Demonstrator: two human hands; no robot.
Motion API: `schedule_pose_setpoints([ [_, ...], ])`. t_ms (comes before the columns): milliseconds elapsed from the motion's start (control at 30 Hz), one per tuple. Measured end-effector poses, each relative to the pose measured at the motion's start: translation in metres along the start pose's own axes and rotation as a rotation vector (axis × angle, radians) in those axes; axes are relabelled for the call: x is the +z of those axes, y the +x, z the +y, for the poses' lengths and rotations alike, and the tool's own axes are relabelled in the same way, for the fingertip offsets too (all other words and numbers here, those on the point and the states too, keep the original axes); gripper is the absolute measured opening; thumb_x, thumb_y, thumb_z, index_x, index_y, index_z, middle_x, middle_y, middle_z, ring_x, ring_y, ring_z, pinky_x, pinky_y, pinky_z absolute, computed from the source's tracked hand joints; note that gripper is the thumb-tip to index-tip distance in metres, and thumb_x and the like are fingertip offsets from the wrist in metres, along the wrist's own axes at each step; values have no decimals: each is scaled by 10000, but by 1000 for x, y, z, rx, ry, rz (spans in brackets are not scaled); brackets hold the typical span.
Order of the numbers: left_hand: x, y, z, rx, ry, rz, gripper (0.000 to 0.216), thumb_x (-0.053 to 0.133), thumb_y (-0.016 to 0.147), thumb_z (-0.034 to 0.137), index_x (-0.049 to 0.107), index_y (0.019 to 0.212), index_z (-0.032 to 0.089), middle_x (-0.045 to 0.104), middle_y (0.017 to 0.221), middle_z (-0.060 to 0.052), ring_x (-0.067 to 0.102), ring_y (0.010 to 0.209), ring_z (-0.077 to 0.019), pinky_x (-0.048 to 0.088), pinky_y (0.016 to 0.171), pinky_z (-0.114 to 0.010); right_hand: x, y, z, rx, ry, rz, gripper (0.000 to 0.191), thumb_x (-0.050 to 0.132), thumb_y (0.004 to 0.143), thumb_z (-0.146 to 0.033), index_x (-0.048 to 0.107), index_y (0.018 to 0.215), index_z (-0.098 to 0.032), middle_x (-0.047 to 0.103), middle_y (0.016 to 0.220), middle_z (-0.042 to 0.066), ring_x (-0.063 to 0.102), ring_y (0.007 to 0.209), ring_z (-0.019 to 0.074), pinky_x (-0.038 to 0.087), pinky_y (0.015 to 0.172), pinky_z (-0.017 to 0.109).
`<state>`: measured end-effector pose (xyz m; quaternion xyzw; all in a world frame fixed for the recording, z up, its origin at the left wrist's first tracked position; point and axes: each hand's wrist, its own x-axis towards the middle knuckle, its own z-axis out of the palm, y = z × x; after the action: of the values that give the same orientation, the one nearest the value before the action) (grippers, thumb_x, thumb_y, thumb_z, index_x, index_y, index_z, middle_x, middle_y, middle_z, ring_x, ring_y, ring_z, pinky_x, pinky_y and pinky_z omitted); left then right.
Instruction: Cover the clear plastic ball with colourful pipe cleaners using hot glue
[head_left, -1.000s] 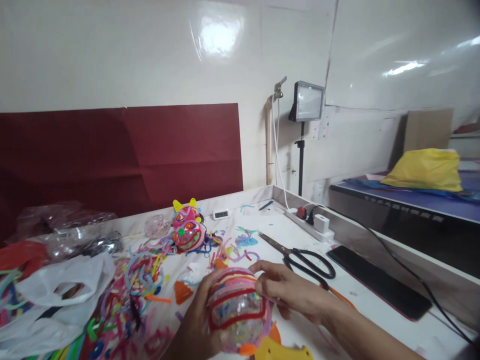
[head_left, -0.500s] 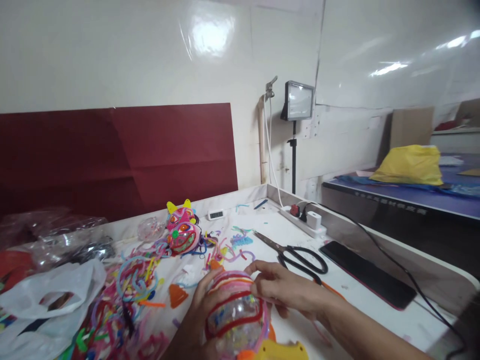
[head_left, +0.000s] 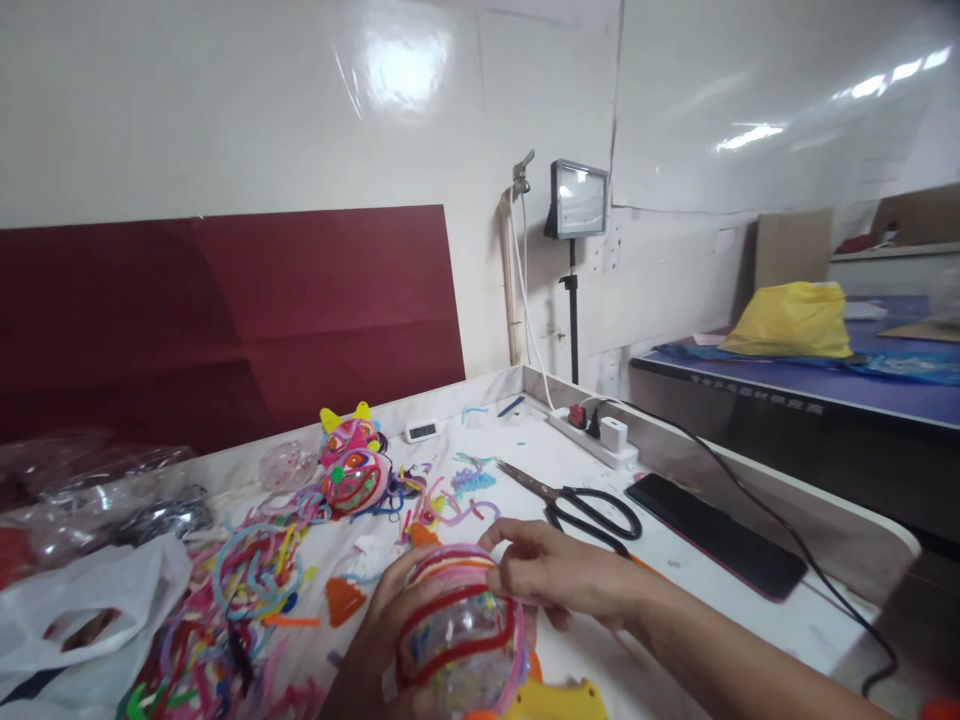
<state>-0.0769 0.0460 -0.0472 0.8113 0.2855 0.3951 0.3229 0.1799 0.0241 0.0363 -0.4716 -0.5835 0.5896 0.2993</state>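
A clear plastic ball is trimmed with red, pink, orange and purple fuzzy strips of pipe cleaner. My left hand is wrapped round its left side and steadies it. On the ball's upper right edge, the bent fingers of my right hand press against the strips; the fingertips are partly hidden. A yellow piece with scalloped edges lies at the ball's lower right. Behind my hands sits a finished-looking animal figure with a green nose and yellow ears. An orange triangular piece lies left of the ball.
Black-handled scissors and a black phone lie to the right. A power strip with a cable runs along the table's raised edge. Loose pipe cleaners and a white plastic bag crowd the left. A small digital clock stands behind.
The camera view has turned slightly right, so the scene shifts left. Both hands stay on the ball with almost the same grip.
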Motion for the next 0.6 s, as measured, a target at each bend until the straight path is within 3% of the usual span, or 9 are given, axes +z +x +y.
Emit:
schedule_pose_setpoints([
  [167,0,-3,-5,-3,-36,2,660,672,776,627,586,1378,370,426,1575,-54,352,1447,-411,322,1178,-528,-5,-3,-2,16,-24,-27,296,644,708,-282,587,988,-204,613,698,-61,561,416,73,285,360,174],
  [600,1,-1,-4,63,3,10,607,650,814,614,587,1364,364,494,1517,-70,393,1426,-387,318,1177,-515,-5,-2,-1,16,-30,-35,261,629,744,-277,571,987,-202,618,690,-63,556,405,63,270,348,164],
])
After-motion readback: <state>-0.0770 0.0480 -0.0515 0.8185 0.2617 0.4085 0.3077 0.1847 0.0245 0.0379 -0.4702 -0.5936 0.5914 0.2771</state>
